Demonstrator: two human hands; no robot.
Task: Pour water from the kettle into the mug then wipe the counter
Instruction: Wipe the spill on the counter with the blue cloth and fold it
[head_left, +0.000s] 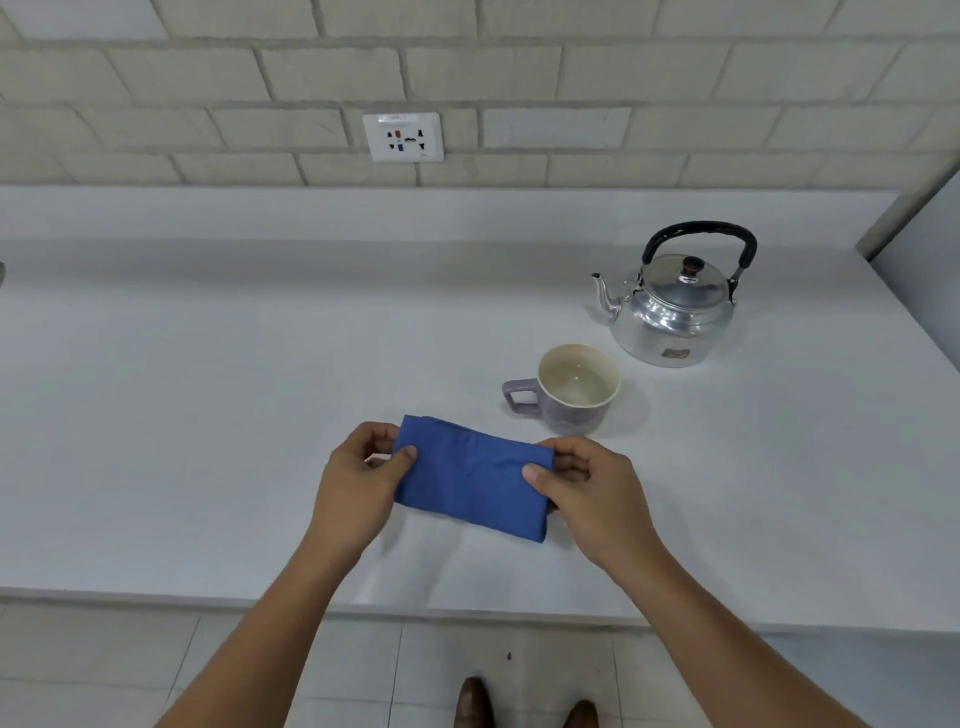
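A folded blue cloth (470, 478) is held just above the white counter (208, 415), near its front edge. My left hand (358, 478) pinches the cloth's left end between thumb and fingers. My right hand (587, 488) pinches its right end the same way. Behind the cloth stands a grey mug (571, 392) with its handle to the left and water inside. A shiny metal kettle (672, 306) with a black handle stands upright behind the mug, spout pointing left.
A brick-tiled wall with a white power socket (403, 137) runs along the back. A grey panel (919, 260) bounds the counter on the right. The counter's front edge (467, 616) lies below my hands, with floor tiles and shoes under it.
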